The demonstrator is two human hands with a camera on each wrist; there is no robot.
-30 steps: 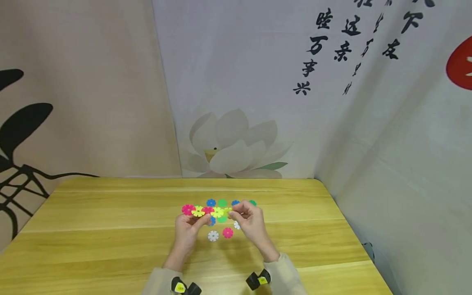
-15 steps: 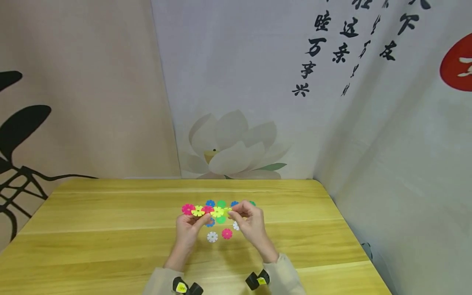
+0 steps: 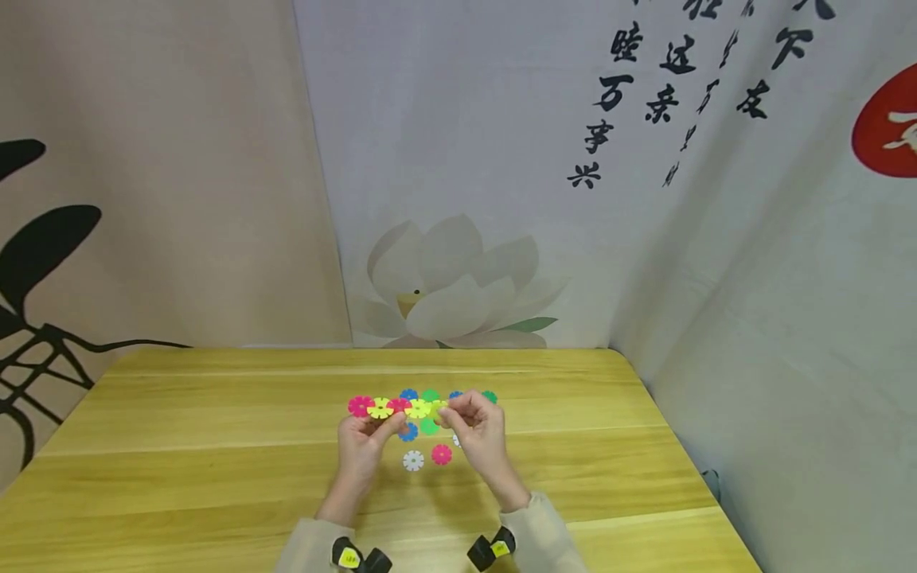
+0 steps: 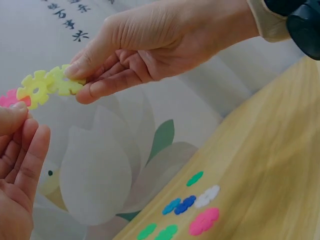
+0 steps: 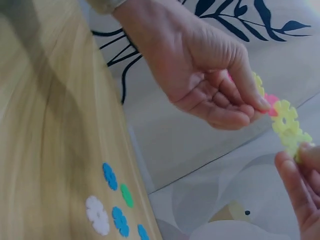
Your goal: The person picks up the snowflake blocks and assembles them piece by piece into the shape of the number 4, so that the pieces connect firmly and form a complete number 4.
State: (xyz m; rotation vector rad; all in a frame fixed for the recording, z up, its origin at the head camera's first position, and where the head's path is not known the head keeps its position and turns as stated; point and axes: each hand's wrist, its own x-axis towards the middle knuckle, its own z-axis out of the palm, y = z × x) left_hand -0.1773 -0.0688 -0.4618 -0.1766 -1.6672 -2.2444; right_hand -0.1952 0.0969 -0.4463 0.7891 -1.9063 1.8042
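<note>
Above the table, my left hand [image 3: 360,455] pinches a chain of notched, snowflake-shaped plastic discs [image 3: 380,408] near its middle pink disc [image 5: 271,104]. Pink and yellow alternate along the chain, with a pink disc [image 3: 360,406] at the far left end. Between thumb and fingers, my right hand [image 3: 481,439] pinches another yellow disc [image 4: 62,82]. That disc overlaps the chain's rightmost yellow disc [image 4: 36,90] at the edge; how deep the slots engage cannot be told. Fingertips hide part of both held discs.
Loose discs lie on the wooden table [image 3: 215,477] below and behind the hands: blue [image 3: 408,432], green [image 3: 430,426], white [image 3: 413,461] and pink [image 3: 441,454]. Some are partly hidden by the hands. A printed curtain [image 3: 458,159] hangs behind the table's far edge.
Both hands and the chain have shifted slightly left, the right hand a little more, bringing its yellow disc closer to the chain. The loose discs lie as before.
</note>
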